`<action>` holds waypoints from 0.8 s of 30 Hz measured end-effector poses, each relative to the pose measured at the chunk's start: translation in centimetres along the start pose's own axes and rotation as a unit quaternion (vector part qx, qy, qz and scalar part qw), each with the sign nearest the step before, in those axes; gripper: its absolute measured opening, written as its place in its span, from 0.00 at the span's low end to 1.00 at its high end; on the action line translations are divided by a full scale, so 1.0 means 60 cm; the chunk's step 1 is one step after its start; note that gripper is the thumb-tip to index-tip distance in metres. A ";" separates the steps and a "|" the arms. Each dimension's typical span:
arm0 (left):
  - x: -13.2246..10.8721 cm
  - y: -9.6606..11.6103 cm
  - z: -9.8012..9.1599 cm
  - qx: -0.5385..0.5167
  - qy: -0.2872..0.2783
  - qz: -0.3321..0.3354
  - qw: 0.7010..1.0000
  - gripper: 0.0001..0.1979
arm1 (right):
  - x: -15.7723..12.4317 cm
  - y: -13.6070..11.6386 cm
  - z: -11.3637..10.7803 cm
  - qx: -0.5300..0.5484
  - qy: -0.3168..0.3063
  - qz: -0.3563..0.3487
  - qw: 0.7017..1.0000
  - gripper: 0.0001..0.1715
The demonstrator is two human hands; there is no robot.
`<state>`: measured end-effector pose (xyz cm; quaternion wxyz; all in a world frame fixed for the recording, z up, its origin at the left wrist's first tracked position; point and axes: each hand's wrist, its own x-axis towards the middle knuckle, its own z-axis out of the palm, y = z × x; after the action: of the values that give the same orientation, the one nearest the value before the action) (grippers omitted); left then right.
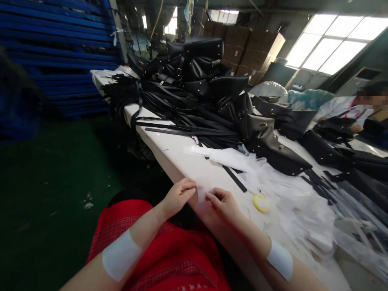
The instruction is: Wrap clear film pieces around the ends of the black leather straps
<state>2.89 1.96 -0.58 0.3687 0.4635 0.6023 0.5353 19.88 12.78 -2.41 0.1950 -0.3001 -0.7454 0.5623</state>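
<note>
Head view: small white slip [201, 194] between left hand [177, 198] and right hand [223, 204], fingers [189, 187] of both tight on its ends.

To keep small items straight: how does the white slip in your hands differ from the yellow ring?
The white slip is a pale, thin sheet; the yellow ring is a bright round loop with an open centre. The white slip is pinched between the left hand and right hand at the table edge; the yellow ring lies free, untouched, beyond the right hand. Both are small.
</note>
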 end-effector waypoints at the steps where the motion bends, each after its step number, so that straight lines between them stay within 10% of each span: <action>1: -0.002 0.012 -0.009 0.043 -0.016 0.043 0.998 0.11 | 0.001 0.001 0.000 0.011 -0.006 0.003 1.000 0.18; 7: -0.012 0.045 -0.016 0.185 0.040 0.078 0.979 0.11 | -0.006 -0.010 0.008 0.016 -0.046 0.004 0.999 0.20; 24: -0.024 0.029 -0.006 0.034 0.069 -0.033 0.996 0.17 | -0.017 -0.019 0.014 0.146 -0.123 0.034 0.981 0.23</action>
<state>3.25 0.47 1.12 0.3275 0.4172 0.6596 0.5325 19.84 11.27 -1.50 0.1243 -0.2221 -0.6628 0.7042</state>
